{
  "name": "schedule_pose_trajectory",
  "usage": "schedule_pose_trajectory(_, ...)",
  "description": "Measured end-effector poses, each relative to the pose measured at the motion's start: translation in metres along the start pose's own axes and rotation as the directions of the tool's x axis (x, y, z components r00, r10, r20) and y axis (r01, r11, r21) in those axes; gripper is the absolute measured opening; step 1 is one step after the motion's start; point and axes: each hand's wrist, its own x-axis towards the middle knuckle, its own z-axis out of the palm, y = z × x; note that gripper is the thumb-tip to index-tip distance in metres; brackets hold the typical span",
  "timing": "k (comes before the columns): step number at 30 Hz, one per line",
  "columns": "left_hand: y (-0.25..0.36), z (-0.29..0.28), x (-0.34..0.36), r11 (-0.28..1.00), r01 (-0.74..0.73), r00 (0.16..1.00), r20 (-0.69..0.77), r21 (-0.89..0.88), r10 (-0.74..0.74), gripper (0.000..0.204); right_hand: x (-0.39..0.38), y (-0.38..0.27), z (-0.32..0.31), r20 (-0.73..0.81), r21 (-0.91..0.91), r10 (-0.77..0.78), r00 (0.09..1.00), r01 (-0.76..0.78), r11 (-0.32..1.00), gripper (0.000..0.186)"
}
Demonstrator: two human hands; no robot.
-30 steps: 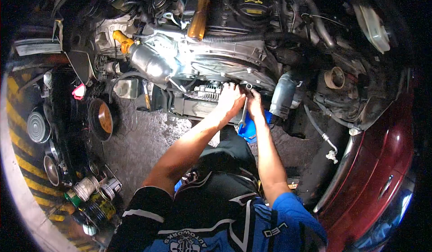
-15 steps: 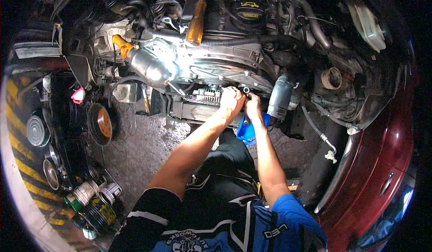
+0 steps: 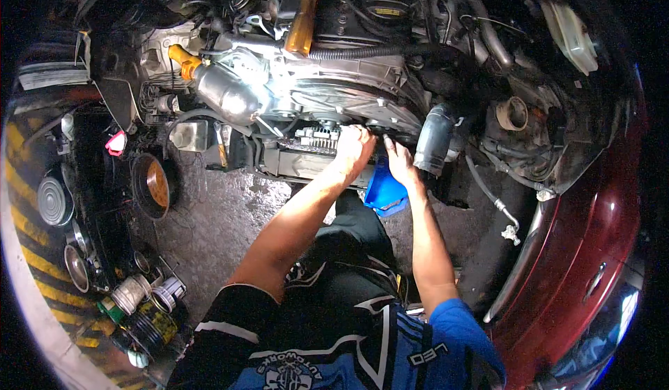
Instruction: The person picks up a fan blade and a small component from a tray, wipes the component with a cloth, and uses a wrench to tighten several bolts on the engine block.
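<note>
My left hand is closed at the front of the engine, fingers curled down against its lower edge beside a finned metal part; the fingertips and whatever they grip are hidden. Just right of it, my right hand reaches to the same spot, thumb side up and fingers bent inward. What the right fingers hold cannot be made out; no wrench end shows clearly. Below the hands lies a blue tray, partly covered by my right hand. The engine's front cover rises just beyond both hands.
A lit work lamp with a yellow handle and metal shade leans over the engine at left. An amber-handled screwdriver lies on top. A grey hose stands right of my hands. Pulleys and containers sit at lower left; a red car panel is at right.
My right hand has turned and shifted slightly right; the ring-ended wrench seen in it earlier no longer shows. More of the blue tray is visible. My left hand stays almost in place.
</note>
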Motion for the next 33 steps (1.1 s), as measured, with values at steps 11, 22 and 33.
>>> schedule_pose_trajectory(11, 0.001, 0.008, 0.004, 1.0, 0.019, 0.994, 0.106, -0.001, -0.019, 0.021, 0.009, 0.022, 0.009, -0.011, -0.101, -0.34, 0.94, 0.338, 0.936, 0.036)
schedule_pose_trajectory(22, 0.003, 0.004, 0.01, 1.0, 0.024, 0.978, 0.208, -0.004, -0.023, 0.027, 0.036, 0.015, -0.017, 0.232, -0.125, -0.385, 0.893, 0.42, 0.899, 0.028)
schedule_pose_trajectory(33, -0.002, 0.037, 0.004, 0.99, -0.038, 0.994, -0.095, 0.133, 0.05, 0.041, 0.044, 0.034, -0.028, 0.363, -0.168, -0.348, 0.864, 0.428, 0.888, 0.032)
